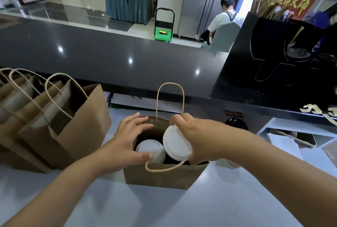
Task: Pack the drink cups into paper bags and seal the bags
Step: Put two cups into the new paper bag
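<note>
1. Tabletop (pixel 218 208): pale grey, fills the bottom of the frame; both forearms come in from the lower corners.
2. Paper bag (pixel 164 177): brown, standing open at lower centre. Near handle (pixel 164 167) flopped over the front rim, far handle (pixel 170 97) upright.
3. Left hand (pixel 127 141): fingers spread and fairly straight, resting on the bag's left and far rim; thumb at the near rim beside the first cup. Grips nothing.
4. First cup (pixel 150 149): white lid, upright inside the bag, left side.
5. Right hand (pixel 197 141): fingers curled round the white lid of the second cup (pixel 176 143). This cup is tilted, its lid at the bag mouth on the right, touching or just beside the first cup; can't tell which.
6. Third cup (pixel 232 164): on the tabletop right of the bag, mostly hidden by the right forearm.
7. Row of bags (pixel 54 126): brown, handles up, left edge of the frame.
8. Dark counter (pixel 109 53): glossy, across mid-frame.
9. Black organiser (pixel 273 44) at upper right, straws (pixel 264 6) sticking out of its top.
10. Green trolley (pixel 163 30) and a seated person (pixel 226 19), top centre, on the floor beyond.
</note>
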### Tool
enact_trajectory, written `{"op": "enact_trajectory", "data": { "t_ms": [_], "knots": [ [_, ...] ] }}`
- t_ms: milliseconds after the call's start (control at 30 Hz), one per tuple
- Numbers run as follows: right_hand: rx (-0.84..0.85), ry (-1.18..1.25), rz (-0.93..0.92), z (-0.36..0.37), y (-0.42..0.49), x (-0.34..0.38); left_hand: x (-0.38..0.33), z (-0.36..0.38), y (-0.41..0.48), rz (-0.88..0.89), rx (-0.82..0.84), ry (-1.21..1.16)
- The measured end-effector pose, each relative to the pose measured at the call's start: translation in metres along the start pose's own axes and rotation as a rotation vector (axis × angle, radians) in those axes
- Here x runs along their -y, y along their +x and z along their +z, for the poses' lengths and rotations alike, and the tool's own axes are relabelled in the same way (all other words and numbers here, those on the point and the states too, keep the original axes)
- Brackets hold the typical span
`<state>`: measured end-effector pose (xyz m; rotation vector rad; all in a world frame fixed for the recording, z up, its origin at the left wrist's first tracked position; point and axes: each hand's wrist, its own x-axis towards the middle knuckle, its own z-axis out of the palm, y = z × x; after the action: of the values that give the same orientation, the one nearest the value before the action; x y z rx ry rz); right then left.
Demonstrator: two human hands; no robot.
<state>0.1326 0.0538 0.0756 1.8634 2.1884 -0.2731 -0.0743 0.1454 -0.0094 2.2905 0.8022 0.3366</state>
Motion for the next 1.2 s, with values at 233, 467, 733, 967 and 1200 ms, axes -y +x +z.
{"op": "enact_trajectory", "data": {
  "t_ms": [233,467,733,967,1200],
  "knots": [
    [0.244,-0.087,0.121,0.018,0.026,-0.001,-0.003,0.001,-0.002,0.01,0.001,-0.018],
    [0.292,-0.283,0.087,0.048,0.045,-0.001,-0.005,0.003,-0.002,0.021,0.015,0.0],
    [0.274,-0.394,0.097,0.062,0.052,-0.002,-0.005,0.002,-0.002,0.021,0.016,0.011],
    [0.312,-0.345,0.147,0.054,0.052,0.001,-0.005,0.001,-0.002,0.008,0.027,0.012],
    [0.222,-0.123,0.141,0.035,0.045,0.006,-0.005,0.002,-0.001,-0.01,0.027,0.007]
  ]
}}
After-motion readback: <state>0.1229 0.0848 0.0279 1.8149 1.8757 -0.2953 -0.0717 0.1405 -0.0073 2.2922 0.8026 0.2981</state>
